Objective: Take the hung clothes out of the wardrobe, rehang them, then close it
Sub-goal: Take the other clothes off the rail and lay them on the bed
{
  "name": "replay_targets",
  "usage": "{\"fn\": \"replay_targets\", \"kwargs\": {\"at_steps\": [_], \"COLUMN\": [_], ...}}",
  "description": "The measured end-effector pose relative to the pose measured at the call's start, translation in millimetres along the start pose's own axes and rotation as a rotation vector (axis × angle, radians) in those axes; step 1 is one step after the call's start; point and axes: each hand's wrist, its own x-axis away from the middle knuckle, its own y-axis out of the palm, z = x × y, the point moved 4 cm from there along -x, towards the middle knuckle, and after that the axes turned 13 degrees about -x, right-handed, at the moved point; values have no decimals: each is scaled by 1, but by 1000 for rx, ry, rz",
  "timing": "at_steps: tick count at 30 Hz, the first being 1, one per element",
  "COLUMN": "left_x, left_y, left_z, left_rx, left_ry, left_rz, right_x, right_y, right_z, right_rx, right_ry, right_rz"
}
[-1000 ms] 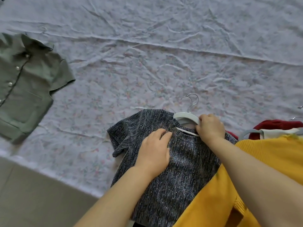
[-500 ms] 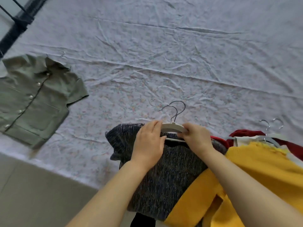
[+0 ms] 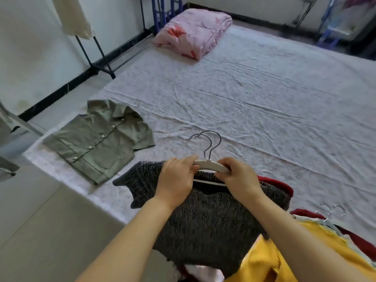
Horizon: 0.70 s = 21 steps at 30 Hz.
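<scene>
Dark speckled knit top [image 3: 203, 216] is seen lying at the near edge of the bed [image 3: 264, 94], over a pile with a yellow garment [image 3: 270, 259] and a red garment [image 3: 278, 183] to its right. A white hanger [image 3: 211, 165] is seated in the top's neckline, with 2 metal hooks [image 3: 211, 143] rising from that spot, so a 2nd hanger may lie behind; this cannot be told. The left hand [image 3: 177, 180] is closed on the hanger's left shoulder, fingers wrapped over it. The right hand [image 3: 238, 178] is clamped on the hanger's right shoulder, thumb below, fingers on top. An olive short-sleeved shirt [image 3: 99, 139] is laid flat on the sheet to the left, well apart from the knit top, buttoned, with a hook [image 3: 138, 103] showing at its collar. A folded pink quilt [image 3: 193, 31] is placed at the far end of the bed. 2 further hooks [image 3: 333, 210] are visible by the pile at right.
</scene>
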Motion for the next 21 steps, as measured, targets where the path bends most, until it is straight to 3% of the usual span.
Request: {"fn": "replay_targets", "kwargs": {"at_steps": [12, 21], "left_x": [66, 117], "left_y": [-140, -204], "left_z": [-9, -81], "left_rx": [-15, -42], "left_ry": [-76, -239], "left_rz": [249, 418], "right_x": [62, 94], "right_y": [5, 80], "right_z": [-127, -207], "right_rx": [-72, 129], "right_ry": [-342, -688], "right_rz": [-70, -48]}}
